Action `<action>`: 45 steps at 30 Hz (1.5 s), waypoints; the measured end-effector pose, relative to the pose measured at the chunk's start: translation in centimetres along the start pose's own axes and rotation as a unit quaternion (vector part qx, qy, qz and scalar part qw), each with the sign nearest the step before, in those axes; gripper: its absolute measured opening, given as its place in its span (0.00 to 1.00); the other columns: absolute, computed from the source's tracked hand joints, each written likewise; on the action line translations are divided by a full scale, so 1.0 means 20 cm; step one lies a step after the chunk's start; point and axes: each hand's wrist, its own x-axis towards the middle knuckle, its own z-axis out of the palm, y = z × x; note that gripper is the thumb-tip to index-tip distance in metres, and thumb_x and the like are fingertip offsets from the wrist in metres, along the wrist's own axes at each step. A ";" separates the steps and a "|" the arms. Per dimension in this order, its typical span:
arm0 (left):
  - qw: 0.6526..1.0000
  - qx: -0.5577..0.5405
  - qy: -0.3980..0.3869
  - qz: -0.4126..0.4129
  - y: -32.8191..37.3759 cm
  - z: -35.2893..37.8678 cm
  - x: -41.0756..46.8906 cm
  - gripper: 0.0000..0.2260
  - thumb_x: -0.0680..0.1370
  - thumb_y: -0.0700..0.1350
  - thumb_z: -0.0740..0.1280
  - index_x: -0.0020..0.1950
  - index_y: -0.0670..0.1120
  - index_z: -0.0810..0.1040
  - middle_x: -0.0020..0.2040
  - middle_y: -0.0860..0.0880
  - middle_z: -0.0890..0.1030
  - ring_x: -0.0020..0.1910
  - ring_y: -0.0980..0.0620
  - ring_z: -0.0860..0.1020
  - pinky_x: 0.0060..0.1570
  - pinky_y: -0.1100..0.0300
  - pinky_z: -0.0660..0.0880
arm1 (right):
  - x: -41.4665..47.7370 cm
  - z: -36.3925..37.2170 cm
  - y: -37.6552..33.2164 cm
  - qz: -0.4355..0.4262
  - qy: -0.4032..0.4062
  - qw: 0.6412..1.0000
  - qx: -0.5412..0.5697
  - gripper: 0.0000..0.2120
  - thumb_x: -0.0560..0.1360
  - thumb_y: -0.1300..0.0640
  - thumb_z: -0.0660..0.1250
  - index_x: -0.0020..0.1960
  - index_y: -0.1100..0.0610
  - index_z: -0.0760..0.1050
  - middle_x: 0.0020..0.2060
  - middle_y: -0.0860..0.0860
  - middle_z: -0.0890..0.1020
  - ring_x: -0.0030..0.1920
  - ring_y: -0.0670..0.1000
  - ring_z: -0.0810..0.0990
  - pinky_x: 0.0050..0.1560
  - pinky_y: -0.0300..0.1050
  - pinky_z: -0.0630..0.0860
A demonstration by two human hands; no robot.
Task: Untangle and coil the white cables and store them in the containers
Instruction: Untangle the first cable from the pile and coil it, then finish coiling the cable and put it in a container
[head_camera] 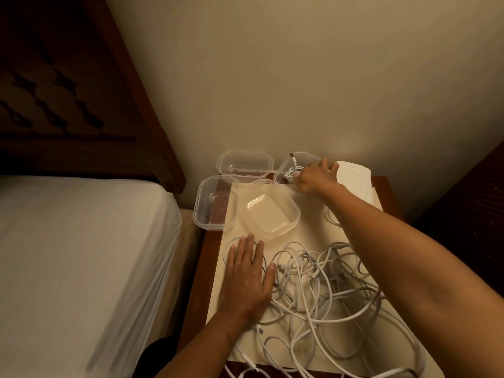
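The right arm reaches far forward across the tabletop (308,225), nearly straight, its forearm passing above the tangle of white cables (327,290). The right hand (316,178) is at the back edge near the wall, knuckles up, fingers bent down into a clear container (306,159). That container holds a small coil (291,170) of white cable with a plug end sticking up. The fingertips are at the coil; whether they pinch it or only touch it I cannot tell.

The left arm comes in from the near edge. The left hand (246,271) lies flat, palm down, fingers straight and a little spread. It rests on the tabletop at the left edge of the tangle, over a loop of cable, and grips nothing.

The tangle covers the near right part of the tabletop, some strands hanging off the front. Three other tubs (245,165) stand between the hands, at back left. A white stack (354,178) sits just right of the right hand. A bed (81,241) lies to the left.
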 end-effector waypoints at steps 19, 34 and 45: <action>1.000 0.004 0.010 -0.003 0.00 0.00 0.00 0.28 0.85 0.61 0.45 0.84 0.55 0.47 0.84 0.54 0.40 0.79 0.60 0.31 0.78 0.57 0.31 | 0.07 0.02 0.08 -0.047 -0.013 0.997 -0.058 0.26 0.80 0.38 0.53 0.66 0.55 0.74 0.64 0.56 0.72 0.69 0.59 0.61 0.68 0.61 0.54; 1.000 -0.004 0.007 -0.008 -0.01 0.01 0.00 0.29 0.83 0.63 0.41 0.84 0.56 0.47 0.84 0.55 0.40 0.79 0.60 0.32 0.78 0.57 0.32 | 0.08 0.03 0.08 -0.058 0.048 0.997 0.017 0.17 0.78 0.46 0.55 0.58 0.53 0.75 0.60 0.55 0.79 0.64 0.59 0.72 0.62 0.59 0.59; 0.999 -0.028 0.021 0.031 0.01 -0.02 0.00 0.25 0.84 0.60 0.45 0.80 0.58 0.63 0.83 0.50 0.56 0.82 0.51 0.48 0.81 0.49 0.44 | -0.47 -0.09 0.01 -0.049 0.141 0.975 0.167 0.10 0.81 0.49 0.60 0.53 0.50 0.80 0.55 0.53 0.79 0.60 0.58 0.74 0.58 0.56 0.63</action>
